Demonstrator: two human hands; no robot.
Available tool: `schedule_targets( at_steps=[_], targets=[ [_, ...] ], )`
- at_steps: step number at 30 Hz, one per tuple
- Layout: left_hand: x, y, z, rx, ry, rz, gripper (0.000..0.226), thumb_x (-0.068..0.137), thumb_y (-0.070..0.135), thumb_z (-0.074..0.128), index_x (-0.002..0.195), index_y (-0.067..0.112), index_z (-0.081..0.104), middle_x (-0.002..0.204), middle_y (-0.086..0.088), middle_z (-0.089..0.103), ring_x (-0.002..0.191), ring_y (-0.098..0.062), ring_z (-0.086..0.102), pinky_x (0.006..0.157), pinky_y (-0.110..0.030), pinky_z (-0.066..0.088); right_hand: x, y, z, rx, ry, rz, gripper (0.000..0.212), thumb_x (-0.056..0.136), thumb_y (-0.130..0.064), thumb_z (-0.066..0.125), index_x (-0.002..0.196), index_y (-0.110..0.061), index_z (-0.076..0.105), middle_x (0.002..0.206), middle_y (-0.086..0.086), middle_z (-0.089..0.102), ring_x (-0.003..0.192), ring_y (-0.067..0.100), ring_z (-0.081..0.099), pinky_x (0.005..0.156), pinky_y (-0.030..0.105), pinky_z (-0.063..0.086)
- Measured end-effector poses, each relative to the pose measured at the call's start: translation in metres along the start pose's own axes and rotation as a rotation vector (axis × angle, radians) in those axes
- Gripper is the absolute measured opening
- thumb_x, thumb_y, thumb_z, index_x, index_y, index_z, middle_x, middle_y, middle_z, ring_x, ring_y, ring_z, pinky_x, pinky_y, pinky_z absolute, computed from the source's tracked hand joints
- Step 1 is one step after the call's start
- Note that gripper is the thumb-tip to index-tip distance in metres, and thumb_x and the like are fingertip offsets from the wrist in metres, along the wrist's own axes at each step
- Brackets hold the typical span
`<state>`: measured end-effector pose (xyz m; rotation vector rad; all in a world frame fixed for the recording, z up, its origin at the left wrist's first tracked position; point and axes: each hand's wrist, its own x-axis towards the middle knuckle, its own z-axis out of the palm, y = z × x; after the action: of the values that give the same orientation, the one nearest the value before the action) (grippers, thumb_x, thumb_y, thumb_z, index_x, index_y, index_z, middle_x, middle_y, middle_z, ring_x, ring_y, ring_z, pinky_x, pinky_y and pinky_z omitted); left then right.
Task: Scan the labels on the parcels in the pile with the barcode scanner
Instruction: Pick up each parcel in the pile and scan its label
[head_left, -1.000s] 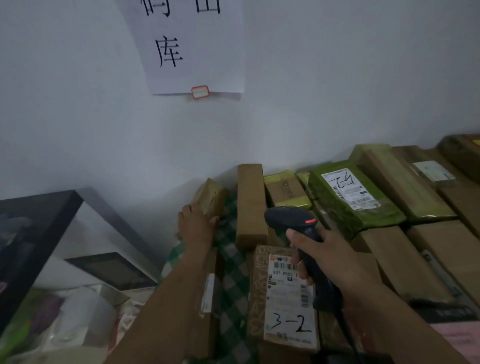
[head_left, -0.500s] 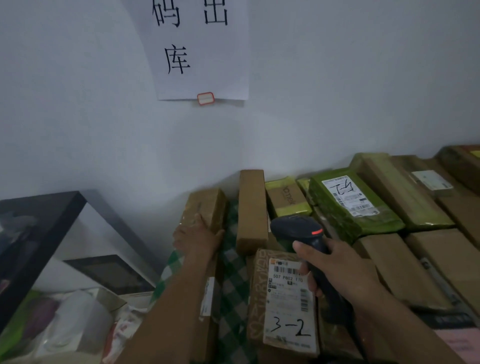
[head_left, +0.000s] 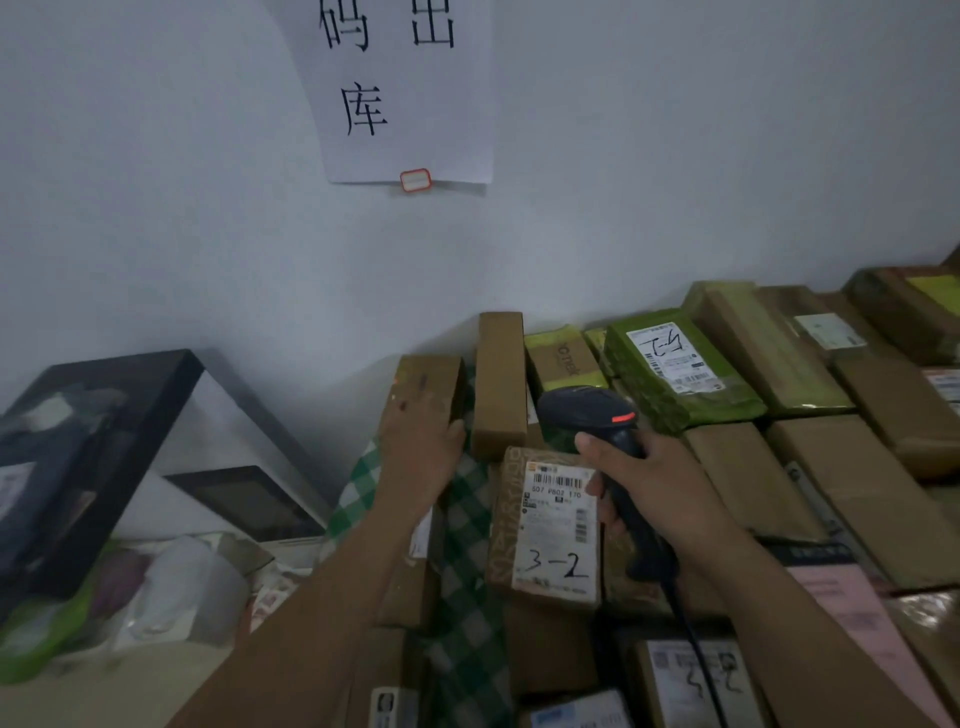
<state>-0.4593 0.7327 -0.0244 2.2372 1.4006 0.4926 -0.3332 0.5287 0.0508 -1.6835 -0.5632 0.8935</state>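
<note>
the left hand (head_left: 421, 441) reaches forward, arm almost straight, its fingers laid over the top of a small brown parcel (head_left: 431, 379) at the far left of the pile. the thumb is hooked against the parcel's right side, so the hand has hold of it. the right hand (head_left: 654, 483) is wrapped round the handle of the black scanner (head_left: 587, 410). the scanner's head points away toward the wall, above a parcel marked "3-2" (head_left: 556, 525), and its cable (head_left: 696, 649) runs down out of view. between the hands lies a long narrow box (head_left: 500, 379), with a green checked cloth (head_left: 467, 571) showing beside it. a green-wrapped parcel (head_left: 675, 364) and more brown ones lie to the right. a paper sign (head_left: 405, 88) hangs on the wall. the left hand covers the held parcel's near end, and its label cannot be made out. the nearest parcels are cut off at the lower edge.
</note>
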Motion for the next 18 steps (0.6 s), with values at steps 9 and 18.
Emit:
schedule_targets(
  at_steps=[9,18],
  targets=[
    [-0.120,0.056,0.009,0.080,-0.523,-0.045,0.118,0.074,0.072,0.065,0.156,0.026,-0.005,0.160,-0.017,-0.003,0.146,-0.040,0.013,0.115,-0.049,0.023,-0.051,-0.003,-0.029,0.003,0.104,0.041,0.043,0.087,-0.036,0.071,0.068,0.002,0.061,0.049,0.014,0.057,0.037,0.022,0.050,0.039,0.026,0.042],
    [-0.128,0.059,0.012,0.176,-0.666,-0.105,0.139,0.070,0.066,0.075,0.149,0.024,-0.030,0.158,-0.023,-0.017,0.146,-0.046,-0.008,0.115,-0.058,0.015,-0.069,-0.003,-0.038,0.028,0.099,0.043,0.042,0.087,-0.035,0.071,0.063,-0.002,0.061,0.057,0.021,0.058,0.046,0.027,0.052,0.042,0.027,0.043]
  ],
)
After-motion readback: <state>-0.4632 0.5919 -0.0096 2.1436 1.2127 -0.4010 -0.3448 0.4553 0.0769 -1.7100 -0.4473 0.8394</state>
